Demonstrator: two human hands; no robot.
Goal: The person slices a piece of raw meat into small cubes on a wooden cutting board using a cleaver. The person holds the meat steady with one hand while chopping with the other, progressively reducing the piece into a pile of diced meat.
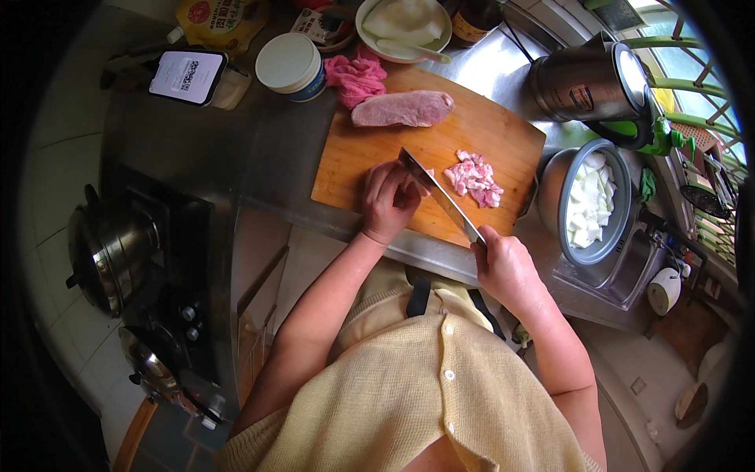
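Observation:
My right hand (507,265) grips the handle of a kitchen knife (442,197), its blade slanting up and left across the wooden cutting board (348,165). Beside the blade, my left hand (389,197) has its fingers curled on a piece of raw meat (420,182), partly hidden by the fingers and the knife. To the right of the blade lies a small heap of chopped pink meat (473,179). A larger raw chunk of meat (404,110) rests at the board's far side, against a crumpled pink cloth (357,75).
At right, a grey-rimmed basin (622,221) holds white cut chunks (590,200), near a steel electric kettle (581,85) and a sink (634,265). A bowl with a spoon (404,26), a white-lidded tub (290,65) and a phone (187,76) stand behind. Left, a lidded pot (109,253) sits on the stove.

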